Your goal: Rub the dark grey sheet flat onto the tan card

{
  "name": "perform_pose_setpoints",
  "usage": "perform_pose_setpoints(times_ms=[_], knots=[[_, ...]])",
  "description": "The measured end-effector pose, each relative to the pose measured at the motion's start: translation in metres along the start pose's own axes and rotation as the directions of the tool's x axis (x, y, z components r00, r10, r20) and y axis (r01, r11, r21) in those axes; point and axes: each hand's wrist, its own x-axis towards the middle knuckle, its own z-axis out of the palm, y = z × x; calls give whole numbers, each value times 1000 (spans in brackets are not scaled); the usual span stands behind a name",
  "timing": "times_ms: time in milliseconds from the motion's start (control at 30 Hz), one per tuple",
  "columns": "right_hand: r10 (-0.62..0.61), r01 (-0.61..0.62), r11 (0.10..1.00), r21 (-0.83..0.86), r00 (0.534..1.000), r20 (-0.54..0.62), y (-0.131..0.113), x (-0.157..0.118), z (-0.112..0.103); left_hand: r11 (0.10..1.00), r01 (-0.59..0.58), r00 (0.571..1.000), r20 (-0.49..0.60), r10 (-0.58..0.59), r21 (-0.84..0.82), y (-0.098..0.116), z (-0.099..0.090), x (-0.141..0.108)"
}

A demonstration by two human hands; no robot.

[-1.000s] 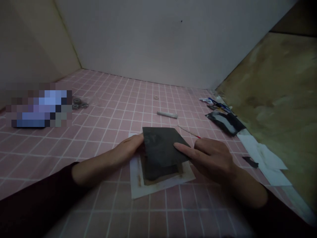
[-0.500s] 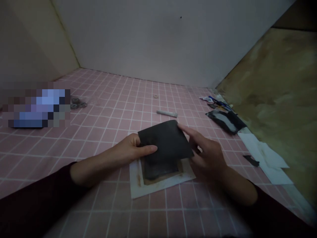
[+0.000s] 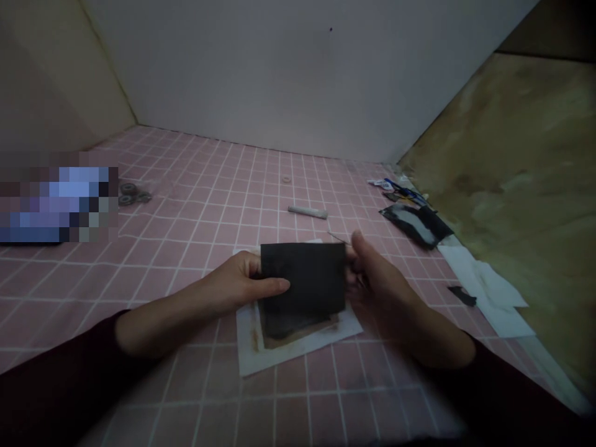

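My left hand [image 3: 251,276] grips a stiff black sheet [image 3: 307,273] by its left side, thumb flat on the face and fingers hidden behind. By the sheet's right edge is my right hand [image 3: 372,267], its fingers curled and thumb raised. A thin, needle-like tool [image 3: 339,238] juts out leftward from between its thumb and fingers; its kind is too small to make out. Below the held sheet lies white paper [image 3: 254,360] with brown stains, bearing a dark piece [image 3: 274,329] on a brownish patch. The held sheet hides part of it.
Beyond the hands, a grey-white tube [image 3: 307,212] and a small ring [image 3: 286,179] rest on the pink checked cloth [image 3: 209,186]. To the right are a black-and-clear pouch [image 3: 414,225], white papers [image 3: 484,292] and a black scrap [image 3: 462,295]. Several grey rolls [image 3: 130,194] sit left, beside a blurred-out screen.
The black sheet has turned more level and come down slightly. My right hand has left its upper right corner, its thumb now raised, with the thin tool showing. The view has shifted slightly.
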Motion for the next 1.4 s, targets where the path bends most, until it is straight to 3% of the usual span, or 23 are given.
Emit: perform_pose_setpoints(times_ms=[100, 233, 500, 700, 933, 1400], knots=[[4, -4, 993, 115, 1000, 3, 3, -1, 1, 1000, -2, 1000, -9, 2, 24, -1, -1, -1], [4, -6, 1000, 26, 997, 79, 11, -1, 2, 1000, -14, 999, 29, 13, 24, -1, -1, -1], [-94, 98, 993, -63, 993, 68, 8, -2, -4, 1000, 9, 1000, -6, -9, -5, 2, 2, -3], [-65, 68, 997, -21, 988, 139, 16, 0, -10, 999, -38, 999, -37, 39, 25, 1, 1, -2], [-25, 29, 999, -22, 984, 176, 17, -2, 0, 999, -28, 997, -69, 25, -44, 2, 5, -1], [11, -14, 1000, 23, 992, 129, 18, 1, 0, 1000, -10, 1000, -12, 9, -26, -1, 0, 1]])
